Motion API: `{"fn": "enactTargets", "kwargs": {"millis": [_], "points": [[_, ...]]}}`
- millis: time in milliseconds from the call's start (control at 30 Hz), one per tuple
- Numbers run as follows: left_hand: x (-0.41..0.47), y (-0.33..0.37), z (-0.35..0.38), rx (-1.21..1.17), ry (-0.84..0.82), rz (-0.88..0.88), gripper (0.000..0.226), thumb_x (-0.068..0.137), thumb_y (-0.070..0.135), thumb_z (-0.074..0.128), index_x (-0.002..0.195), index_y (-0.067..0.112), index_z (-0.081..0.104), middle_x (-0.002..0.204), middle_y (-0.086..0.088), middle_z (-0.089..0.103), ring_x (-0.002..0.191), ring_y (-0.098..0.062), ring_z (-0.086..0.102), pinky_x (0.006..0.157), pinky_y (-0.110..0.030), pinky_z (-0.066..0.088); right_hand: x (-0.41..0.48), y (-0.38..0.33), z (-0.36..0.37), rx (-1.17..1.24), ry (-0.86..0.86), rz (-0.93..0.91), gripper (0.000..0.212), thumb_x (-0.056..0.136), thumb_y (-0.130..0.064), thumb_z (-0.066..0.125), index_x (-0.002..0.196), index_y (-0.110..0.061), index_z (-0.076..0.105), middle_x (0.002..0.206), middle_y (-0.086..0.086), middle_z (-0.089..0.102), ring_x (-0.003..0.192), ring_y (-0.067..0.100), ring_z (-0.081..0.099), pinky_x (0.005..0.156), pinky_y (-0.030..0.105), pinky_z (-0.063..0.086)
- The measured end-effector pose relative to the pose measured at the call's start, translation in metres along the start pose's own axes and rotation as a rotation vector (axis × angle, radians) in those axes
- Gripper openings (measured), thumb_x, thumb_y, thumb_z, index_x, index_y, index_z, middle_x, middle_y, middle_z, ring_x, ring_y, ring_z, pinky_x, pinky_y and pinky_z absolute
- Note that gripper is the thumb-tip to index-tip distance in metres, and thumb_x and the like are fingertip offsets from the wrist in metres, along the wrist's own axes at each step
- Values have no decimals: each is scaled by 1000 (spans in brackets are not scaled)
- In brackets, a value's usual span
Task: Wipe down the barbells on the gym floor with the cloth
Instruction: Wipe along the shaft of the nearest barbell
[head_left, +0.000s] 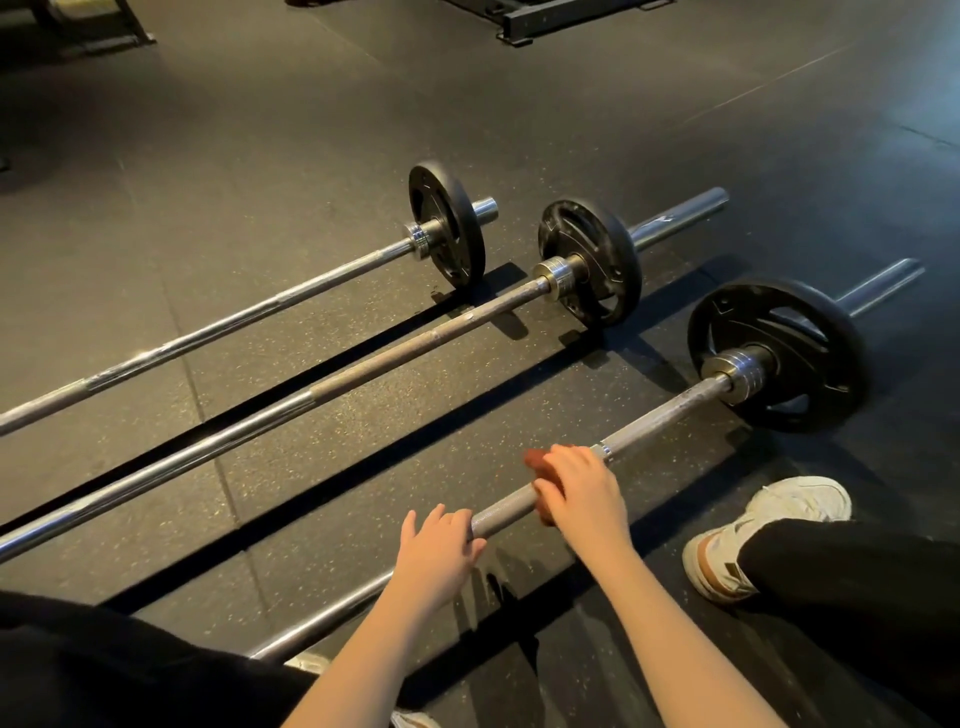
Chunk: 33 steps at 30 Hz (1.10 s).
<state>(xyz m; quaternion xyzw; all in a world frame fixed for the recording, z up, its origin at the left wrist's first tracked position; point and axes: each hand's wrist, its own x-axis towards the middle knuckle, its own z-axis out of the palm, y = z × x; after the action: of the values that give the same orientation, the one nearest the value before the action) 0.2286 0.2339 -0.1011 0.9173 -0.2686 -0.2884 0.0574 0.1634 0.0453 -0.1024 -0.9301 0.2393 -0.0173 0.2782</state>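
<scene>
L hand (441, 543) grips nearest barbell (660, 415), R hand (584, 493) clutches red cloth (535, 460) on it; speckled rubber floor (363, 395).

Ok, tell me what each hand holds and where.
Left hand grips the nearest barbell by its shaft; right hand holds the red cloth against that shaft, nearer the plate.

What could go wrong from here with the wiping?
The nearest barbell rests on a round plate, so it could roll toward the shoe if the left hand loosens its hold. The cloth is bunched small under the right hand, so bare skin may rub the bar's rough-looking surface.
</scene>
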Motion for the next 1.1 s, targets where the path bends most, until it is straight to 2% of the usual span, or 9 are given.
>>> {"fn": "enactTargets", "kwargs": {"millis": [133,333,400,533,700,800,900,967,1100], "points": [[14,1,-13,-27,-121,-10,30,95,52,44,94,23,48,111,2,58,125,-20,42,115,-53,11,-15,-18,9,82,100,116,40,98,-29,54,137,-23,52,146,-8,45,142,12,26,112,37,34],[45,20,-23,-34,-277,-72,42,83,57,58,103,20,55,111,1,62,114,-21,54,112,-50,21,-12,-3,-11,60,-27,27,42,98,-32,54,139,-28,49,149,-10,40,142,9,26,112,34,31],[47,24,-20,2,-236,-68,31,83,49,58,93,20,56,100,1,63,109,-22,58,112,-48,23,-12,-3,-7,57,-11,31,43,97,-31,55,140,-27,49,149,-11,40,142,9,24,112,32,32],[35,28,-9,171,11,-22,29,86,44,51,86,20,67,90,2,67,102,-18,60,119,-45,6,-20,-20,10,92,122,146,44,97,-27,57,140,-23,50,148,-10,43,143,10,23,110,31,35],[22,29,8,315,226,14,29,93,37,45,98,18,67,100,1,64,109,-20,52,119,-47,-1,-27,-28,13,-2,-7,-72,37,94,-34,57,130,-23,58,142,-11,48,136,15,34,107,38,42],[21,29,10,231,182,-28,30,91,43,51,106,19,61,110,2,60,116,-20,48,117,-48,6,-11,3,-3,-118,58,-105,35,88,-40,64,120,-24,62,131,-9,55,124,17,46,103,43,44],[22,13,5,100,67,-3,41,90,56,50,110,21,55,119,4,53,125,-16,40,115,-48,10,-7,3,-1,-31,118,71,35,94,-33,60,127,-21,57,140,-5,49,138,17,33,112,41,33],[20,-4,5,85,7,25,47,92,62,41,113,22,54,122,5,52,126,-15,37,114,-47,15,-17,-20,19,40,155,92,30,93,-24,60,122,-18,60,137,-4,53,137,18,36,104,45,44],[12,-23,8,14,-36,26,43,97,57,34,111,21,52,119,4,54,123,-17,41,109,-45,24,-33,-39,45,-78,135,-290,29,80,-38,50,100,-23,65,105,-8,63,103,18,54,75,36,56]]}}
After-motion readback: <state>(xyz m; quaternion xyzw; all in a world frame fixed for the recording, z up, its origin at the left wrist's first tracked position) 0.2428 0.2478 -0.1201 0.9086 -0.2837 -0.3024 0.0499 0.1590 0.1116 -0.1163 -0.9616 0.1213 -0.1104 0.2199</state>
